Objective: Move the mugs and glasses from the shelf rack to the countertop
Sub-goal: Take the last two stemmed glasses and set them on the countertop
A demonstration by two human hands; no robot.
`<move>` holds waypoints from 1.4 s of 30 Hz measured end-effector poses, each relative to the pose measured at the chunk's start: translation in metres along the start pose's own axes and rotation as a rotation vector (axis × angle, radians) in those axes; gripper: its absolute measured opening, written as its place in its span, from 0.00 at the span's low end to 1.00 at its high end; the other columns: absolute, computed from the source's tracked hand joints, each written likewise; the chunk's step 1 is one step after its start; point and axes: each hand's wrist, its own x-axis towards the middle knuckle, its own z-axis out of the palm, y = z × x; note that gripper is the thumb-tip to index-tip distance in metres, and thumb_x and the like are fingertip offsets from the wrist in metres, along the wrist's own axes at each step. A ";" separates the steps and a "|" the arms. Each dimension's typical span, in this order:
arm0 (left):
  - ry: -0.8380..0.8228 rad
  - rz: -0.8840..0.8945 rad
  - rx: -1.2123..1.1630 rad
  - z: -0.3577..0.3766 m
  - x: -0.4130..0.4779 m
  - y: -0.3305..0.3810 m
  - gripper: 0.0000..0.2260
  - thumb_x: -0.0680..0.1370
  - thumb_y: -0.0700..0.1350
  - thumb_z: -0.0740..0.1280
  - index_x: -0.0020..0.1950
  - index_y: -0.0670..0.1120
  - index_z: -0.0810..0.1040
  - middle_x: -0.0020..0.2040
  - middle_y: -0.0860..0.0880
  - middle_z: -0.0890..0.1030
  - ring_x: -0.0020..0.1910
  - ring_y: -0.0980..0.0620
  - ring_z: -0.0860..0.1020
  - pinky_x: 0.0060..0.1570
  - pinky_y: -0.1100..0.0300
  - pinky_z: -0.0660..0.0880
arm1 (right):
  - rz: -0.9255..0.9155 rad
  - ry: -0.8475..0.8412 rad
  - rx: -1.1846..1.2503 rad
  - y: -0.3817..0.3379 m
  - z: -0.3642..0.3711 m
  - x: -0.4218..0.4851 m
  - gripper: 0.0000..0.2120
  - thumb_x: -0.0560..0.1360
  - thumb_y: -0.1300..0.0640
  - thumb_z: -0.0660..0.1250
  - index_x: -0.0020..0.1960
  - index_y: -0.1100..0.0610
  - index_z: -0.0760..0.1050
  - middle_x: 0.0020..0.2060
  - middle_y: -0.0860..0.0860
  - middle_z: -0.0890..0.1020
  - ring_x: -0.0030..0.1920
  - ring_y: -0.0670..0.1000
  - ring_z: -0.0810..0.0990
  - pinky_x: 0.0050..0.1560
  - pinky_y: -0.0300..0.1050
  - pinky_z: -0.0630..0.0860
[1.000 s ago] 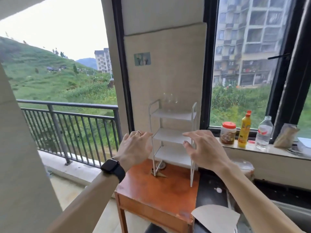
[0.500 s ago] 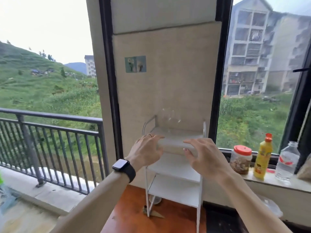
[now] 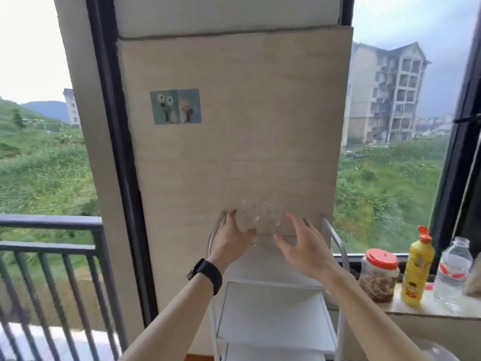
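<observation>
While your left hand (image 3: 234, 239) curls round the left clear drinking glass (image 3: 246, 220), thumb at its front and fingers up its left side, your right hand (image 3: 304, 246) is spread wide with straight fingers, just beside the right clear drinking glass (image 3: 273, 217). Whether it touches that glass cannot be told.

Both glasses stand upright and close together at the rear edge of the top shelf of the white three-tier metal shelf rack (image 3: 276, 306). Half a second ago your hands were at that shelf's front edge, and they have since reached to its back.

On the pale window sill (image 3: 429, 310) right of the rack stand three containers:
- a clear plastic jar with an orange-red lid (image 3: 378, 280), holding something brown
- a yellow squeeze bottle with an orange cap (image 3: 417, 269)
- a clear plastic bottle with a red label (image 3: 453, 272), contents unclear
</observation>
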 end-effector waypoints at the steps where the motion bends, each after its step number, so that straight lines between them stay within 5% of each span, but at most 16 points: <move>1: 0.012 -0.015 -0.066 0.003 0.005 -0.002 0.36 0.75 0.53 0.68 0.80 0.53 0.56 0.73 0.49 0.71 0.67 0.48 0.74 0.62 0.55 0.74 | 0.054 0.007 0.064 0.000 0.006 0.008 0.31 0.78 0.45 0.67 0.77 0.49 0.61 0.70 0.50 0.71 0.71 0.53 0.70 0.67 0.47 0.67; 4: 0.044 -0.037 -0.210 0.010 0.018 -0.005 0.31 0.76 0.48 0.68 0.78 0.51 0.61 0.72 0.50 0.72 0.66 0.48 0.75 0.60 0.57 0.74 | 0.180 0.017 0.196 0.003 0.023 0.031 0.35 0.75 0.42 0.69 0.77 0.48 0.59 0.71 0.49 0.72 0.67 0.53 0.74 0.68 0.51 0.71; 9: -0.044 -0.051 -0.367 0.022 0.041 -0.008 0.32 0.71 0.45 0.71 0.73 0.52 0.65 0.64 0.49 0.77 0.57 0.48 0.79 0.52 0.53 0.79 | 0.259 -0.018 0.324 0.007 0.040 0.054 0.29 0.75 0.44 0.71 0.70 0.50 0.63 0.54 0.49 0.79 0.52 0.51 0.78 0.54 0.44 0.72; 17: -0.084 -0.072 -0.406 0.027 0.050 -0.009 0.21 0.70 0.45 0.72 0.59 0.54 0.69 0.51 0.47 0.81 0.47 0.44 0.82 0.45 0.44 0.83 | 0.203 -0.015 0.359 0.013 0.038 0.056 0.20 0.71 0.41 0.75 0.55 0.47 0.70 0.51 0.45 0.83 0.52 0.47 0.83 0.48 0.39 0.75; 21: -0.080 -0.005 -0.452 0.018 0.041 -0.003 0.20 0.74 0.40 0.73 0.61 0.48 0.69 0.51 0.45 0.81 0.42 0.48 0.79 0.37 0.58 0.74 | 0.179 0.028 0.375 0.007 0.017 0.046 0.23 0.69 0.43 0.77 0.57 0.50 0.71 0.47 0.42 0.82 0.47 0.41 0.82 0.43 0.34 0.74; 24: -0.110 0.093 -0.462 0.005 0.030 0.009 0.19 0.74 0.41 0.74 0.61 0.49 0.72 0.49 0.48 0.83 0.37 0.52 0.80 0.35 0.63 0.73 | 0.156 0.067 0.440 0.004 -0.006 0.035 0.22 0.69 0.44 0.78 0.56 0.45 0.70 0.48 0.43 0.85 0.49 0.42 0.84 0.47 0.38 0.78; 29: -0.186 0.235 -0.535 -0.012 0.005 0.044 0.17 0.75 0.42 0.74 0.61 0.52 0.75 0.46 0.52 0.82 0.33 0.53 0.80 0.38 0.58 0.75 | 0.102 0.172 0.589 0.000 -0.053 -0.004 0.28 0.69 0.47 0.78 0.65 0.50 0.73 0.48 0.44 0.87 0.50 0.44 0.86 0.55 0.50 0.82; 33: -0.289 0.307 -0.582 -0.004 -0.025 0.073 0.18 0.74 0.41 0.75 0.62 0.51 0.76 0.44 0.52 0.82 0.34 0.50 0.81 0.42 0.51 0.78 | 0.116 0.240 0.570 0.006 -0.094 -0.049 0.28 0.72 0.48 0.75 0.69 0.51 0.72 0.48 0.43 0.87 0.49 0.44 0.86 0.55 0.47 0.81; 42: -0.671 0.452 -0.574 0.085 -0.132 0.136 0.20 0.72 0.40 0.77 0.62 0.49 0.78 0.44 0.48 0.85 0.32 0.54 0.81 0.35 0.62 0.76 | 0.308 0.408 0.318 0.059 -0.180 -0.208 0.27 0.67 0.42 0.75 0.65 0.45 0.77 0.48 0.41 0.86 0.48 0.39 0.84 0.50 0.35 0.77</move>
